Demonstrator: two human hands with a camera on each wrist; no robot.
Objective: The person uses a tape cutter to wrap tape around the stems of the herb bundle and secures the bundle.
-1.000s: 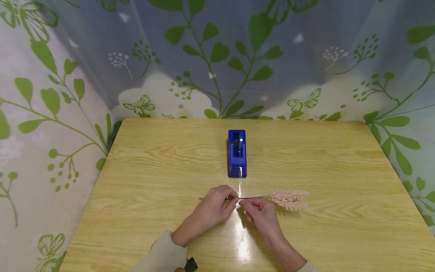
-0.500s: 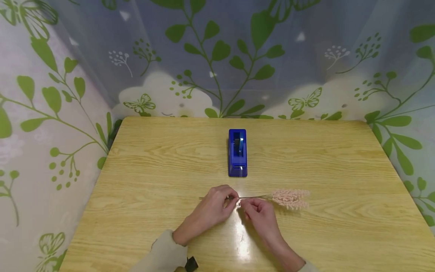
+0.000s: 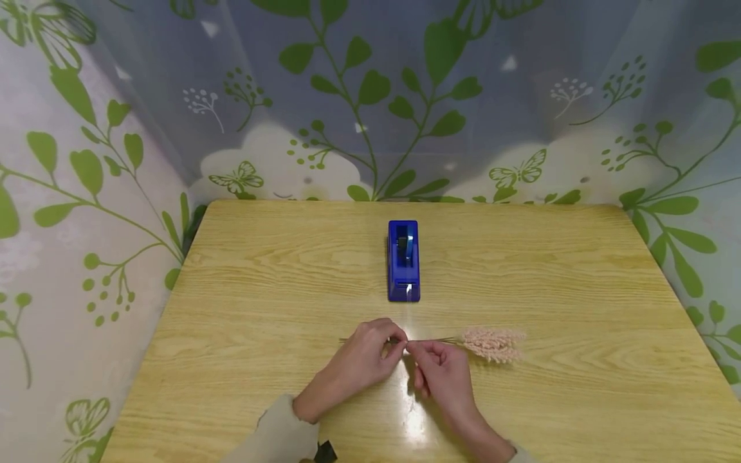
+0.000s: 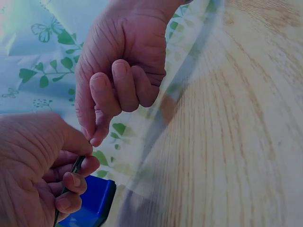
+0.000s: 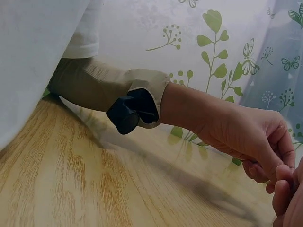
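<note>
In the head view, my left hand [image 3: 370,350] grips the thin dark stems [image 4: 75,166] of a bunch of pale pink dried-looking flowers [image 3: 493,344]. The bunch lies sideways, flower heads to the right. My right hand [image 3: 446,373] has thumb and forefinger pinched together right beside the left fingertips, at the stems; they seem to hold the end of a clear tape, too thin to see well. A faint strip of that tape [image 3: 408,290] runs from the blue tape dispenser [image 3: 403,260] toward the hands. In the right wrist view the fingertips are partly cut off.
The wooden table [image 3: 260,270] carries the dispenser straight ahead of the hands, a short way beyond them. Leaf-patterned curtains [image 3: 370,96] hang behind and at the sides. A black device [image 5: 125,113] is strapped at the left sleeve.
My right fingertips have moved up slightly to meet the stems and the left fingertips. The flower heads have dipped a little toward me. The left hand has barely moved.
</note>
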